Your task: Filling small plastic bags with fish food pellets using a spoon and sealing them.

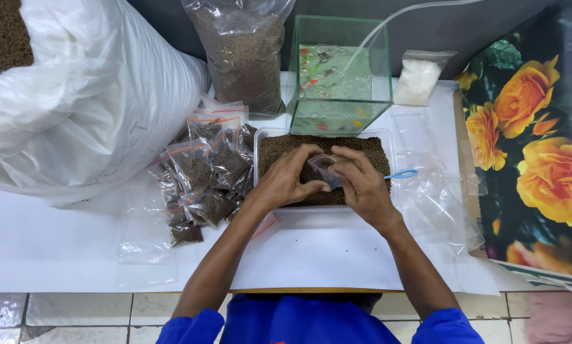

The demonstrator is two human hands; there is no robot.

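Observation:
Both hands meet over a clear plastic tray (261,141) filled with small brown pellets. My left hand (287,178) and my right hand (361,185) together pinch a small clear plastic bag (325,168) that holds some brown pellets, just above the pellet bed. A light blue spoon (403,173) lies at the tray's right edge, close to my right hand. Left of the tray sits a pile of small filled pellet bags (203,178) with orange seal strips.
A small glass fish tank (340,73) with an air hose stands behind the tray. A large clear bag of pellets (241,54) leans beside it, a big white sack (82,95) fills the left, a small bag of white grains (418,79) sits back right. Empty clear bags (435,191) lie right; a floral panel (534,146) borders them.

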